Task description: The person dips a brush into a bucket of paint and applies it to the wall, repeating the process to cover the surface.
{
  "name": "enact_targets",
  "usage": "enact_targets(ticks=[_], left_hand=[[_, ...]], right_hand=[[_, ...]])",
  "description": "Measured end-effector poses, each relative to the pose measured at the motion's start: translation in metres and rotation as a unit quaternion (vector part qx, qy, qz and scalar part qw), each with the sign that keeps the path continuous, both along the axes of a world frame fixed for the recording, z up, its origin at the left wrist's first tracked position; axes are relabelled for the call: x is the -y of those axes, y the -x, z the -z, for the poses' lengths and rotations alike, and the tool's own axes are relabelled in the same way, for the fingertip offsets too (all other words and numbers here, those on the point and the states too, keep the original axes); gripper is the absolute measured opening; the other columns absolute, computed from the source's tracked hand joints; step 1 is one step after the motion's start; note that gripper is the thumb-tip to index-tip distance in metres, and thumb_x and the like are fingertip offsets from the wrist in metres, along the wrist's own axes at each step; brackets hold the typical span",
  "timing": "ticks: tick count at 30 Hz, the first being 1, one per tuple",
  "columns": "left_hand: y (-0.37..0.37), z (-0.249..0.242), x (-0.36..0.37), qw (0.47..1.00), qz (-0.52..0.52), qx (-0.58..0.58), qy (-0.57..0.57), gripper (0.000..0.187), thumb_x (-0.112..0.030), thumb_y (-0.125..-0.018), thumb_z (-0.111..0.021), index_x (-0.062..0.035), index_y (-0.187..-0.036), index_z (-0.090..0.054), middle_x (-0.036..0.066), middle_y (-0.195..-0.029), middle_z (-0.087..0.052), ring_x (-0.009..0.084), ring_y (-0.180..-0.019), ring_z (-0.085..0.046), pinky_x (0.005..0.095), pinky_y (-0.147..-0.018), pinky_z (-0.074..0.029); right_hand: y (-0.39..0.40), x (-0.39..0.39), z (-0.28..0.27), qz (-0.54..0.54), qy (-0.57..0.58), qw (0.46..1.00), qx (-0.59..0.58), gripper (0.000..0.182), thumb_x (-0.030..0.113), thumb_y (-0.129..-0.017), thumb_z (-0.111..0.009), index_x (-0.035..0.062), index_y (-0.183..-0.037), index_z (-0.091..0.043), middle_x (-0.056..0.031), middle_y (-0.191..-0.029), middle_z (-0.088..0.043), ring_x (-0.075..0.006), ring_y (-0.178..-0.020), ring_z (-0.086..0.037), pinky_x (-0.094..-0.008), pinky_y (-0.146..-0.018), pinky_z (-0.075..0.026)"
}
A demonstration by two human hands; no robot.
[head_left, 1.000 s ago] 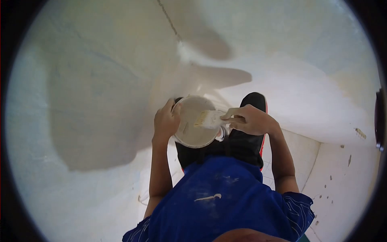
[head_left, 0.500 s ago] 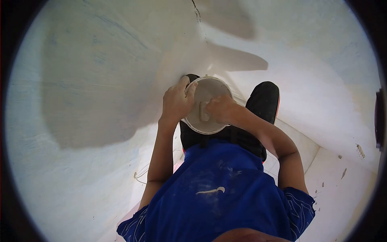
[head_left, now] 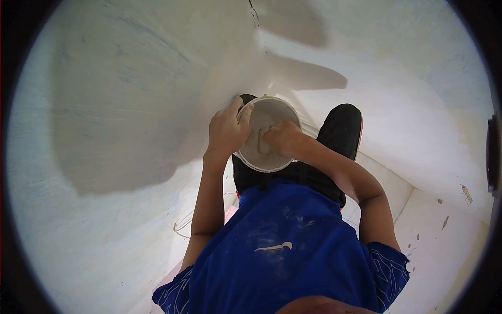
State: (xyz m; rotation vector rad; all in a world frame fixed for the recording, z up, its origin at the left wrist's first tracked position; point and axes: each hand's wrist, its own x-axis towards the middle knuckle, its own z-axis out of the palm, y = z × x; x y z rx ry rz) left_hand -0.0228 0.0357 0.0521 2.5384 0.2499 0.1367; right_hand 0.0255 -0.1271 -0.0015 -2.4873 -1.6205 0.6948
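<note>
A round bucket [head_left: 294, 113] with a pale rim rests between my legs in the head view. Inside it lies a grey, paste-like mix [head_left: 267, 116]. My left hand [head_left: 228, 129] grips the bucket's left rim, with the thumb over the edge. Reaching into the bucket from the right, my right hand [head_left: 283, 138] has its fingers curled down at the mix. A small raised ridge or object in the grey mix is beside its fingertips, and whatever the fingers hold is hidden.
Two pale walls meet at a corner ahead, with a dark crack [head_left: 254, 13] near the top. My black shoe [head_left: 341, 131] stands right of the bucket. A thin cable [head_left: 180, 228] lies at lower left. A dark object [head_left: 492, 155] is at the right edge.
My right hand has shifted slightly left and up inside the bucket, and the shape in the mix looks narrower. My left hand stays on the rim.
</note>
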Motion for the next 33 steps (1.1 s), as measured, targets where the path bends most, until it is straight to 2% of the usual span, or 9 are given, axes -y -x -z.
enact_targets(ticks=[7, 12, 15, 18, 20, 22, 25, 31, 33], left_hand=[[0.0, 0.008, 0.0, 1.0, -0.003, 0.003, 0.01, 0.031, -0.029, -0.1, -0.056, -0.0005, -0.088, -0.055, 0.024, -0.072, -0.059, 0.0429, -0.066, -0.059, 0.0475, -0.064, -0.045], [0.001, 0.009, -0.001, 1.0, -0.008, 0.008, 0.003, 0.031, -0.028, -0.1, -0.056, 0.0001, -0.088, -0.054, 0.024, -0.071, -0.058, 0.0432, -0.065, -0.057, 0.0468, -0.063, -0.045], [0.001, 0.011, -0.003, 1.0, -0.008, 0.021, 0.015, 0.031, -0.028, -0.1, -0.057, 0.0, -0.088, -0.053, 0.025, -0.071, -0.057, 0.0445, -0.066, -0.056, 0.0472, -0.063, -0.044], [0.001, 0.013, -0.004, 1.0, -0.003, 0.015, 0.01, 0.031, -0.028, -0.1, -0.057, 0.0001, -0.087, -0.052, 0.025, -0.071, -0.056, 0.0456, -0.066, -0.055, 0.0479, -0.063, -0.044], [0.001, 0.011, -0.004, 1.0, -0.002, -0.01, -0.004, 0.033, -0.034, -0.1, -0.054, -0.0023, -0.091, -0.055, 0.025, -0.076, -0.064, 0.0485, -0.077, -0.062, 0.0559, -0.07, -0.046], [0.001, 0.009, -0.004, 1.0, 0.001, -0.008, -0.009, 0.032, -0.034, -0.1, -0.054, -0.0026, -0.091, -0.055, 0.025, -0.076, -0.064, 0.0486, -0.077, -0.062, 0.0561, -0.07, -0.046], [0.001, 0.014, -0.006, 1.0, 0.003, -0.01, -0.008, 0.032, -0.034, -0.1, -0.054, -0.0033, -0.091, -0.055, 0.025, -0.076, -0.064, 0.0487, -0.077, -0.062, 0.0562, -0.07, -0.046], [0.006, 0.017, -0.013, 1.0, -0.001, -0.009, -0.019, 0.028, -0.033, -0.1, -0.054, -0.0053, -0.097, -0.059, 0.025, -0.083, -0.066, 0.0482, -0.083, -0.063, 0.0557, -0.074, -0.048], [0.019, 0.024, -0.026, 1.0, 0.001, 0.013, -0.025, 0.027, -0.032, -0.099, -0.054, -0.0085, -0.109, -0.064, 0.023, -0.093, -0.07, 0.0474, -0.089, -0.065, 0.0548, -0.078, -0.05]], right_hand=[[0.0, 0.013, 0.028, 0.003, -0.02, 0.999, 0.028, 0.023, 0.021, -0.088, -0.064, 0.0077, -0.102, -0.076, -0.0114, -0.106, -0.075, -0.0272, -0.103, -0.072, -0.0415, -0.088, -0.058], [-0.02, 0.045, -0.031, 0.066, -0.03, 0.995, -0.073, 0.029, 0.018, -0.09, -0.062, 0.0084, -0.116, -0.071, -0.0124, -0.1, -0.074, -0.0275, -0.101, -0.072, -0.0418, -0.089, -0.056], [-0.038, 0.078, -0.047, 0.136, -0.085, 0.961, -0.226, 0.034, 0.015, -0.09, -0.061, 0.0098, -0.123, -0.066, -0.012, -0.097, -0.074, -0.0278, -0.089, -0.073, -0.0402, -0.088, -0.053], [-0.048, 0.113, -0.045, 0.158, -0.159, 0.932, -0.285, 0.031, 0.016, -0.096, -0.059, 0.0057, -0.125, -0.062, -0.0105, -0.082, -0.069, -0.0212, -0.063, -0.066, -0.0361, -0.067, -0.052], [-0.046, 0.134, -0.032, 0.22, -0.183, 0.809, -0.513, 0.034, 0.022, -0.102, -0.055, 0.0009, -0.128, -0.056, -0.0083, -0.072, -0.061, -0.0124, -0.048, -0.051, -0.0295, -0.048, -0.041], [-0.03, 0.146, -0.009, 0.219, -0.231, 0.777, -0.543, 0.035, 0.025, -0.106, -0.051, -0.0023, -0.128, -0.053, -0.0053, -0.068, -0.054, -0.0065, -0.045, -0.041, -0.0242, -0.04, -0.029], [-0.002, 0.147, 0.032, 0.309, -0.345, 0.549, -0.696, 0.038, 0.025, -0.104, -0.057, -0.0007, -0.13, -0.051, -0.0004, -0.06, -0.043, -0.0046, -0.04, -0.031, -0.0208, -0.037, -0.026], [0.048, 0.141, 0.086, 0.268, -0.429, 0.343, -0.791, 0.037, 0.028, -0.105, -0.054, 0.0024, -0.13, -0.048, -0.0023, -0.061, -0.048, -0.0039, -0.033, -0.033, -0.0191, -0.029, -0.024], [0.06, 0.134, 0.074, 0.298, -0.446, 0.324, -0.78, 0.025, 0.03, -0.106, -0.051, 0.006, -0.114, -0.053, 0.0005, -0.061, -0.049, -0.0041, -0.034, -0.033, -0.0195, -0.03, -0.025]])
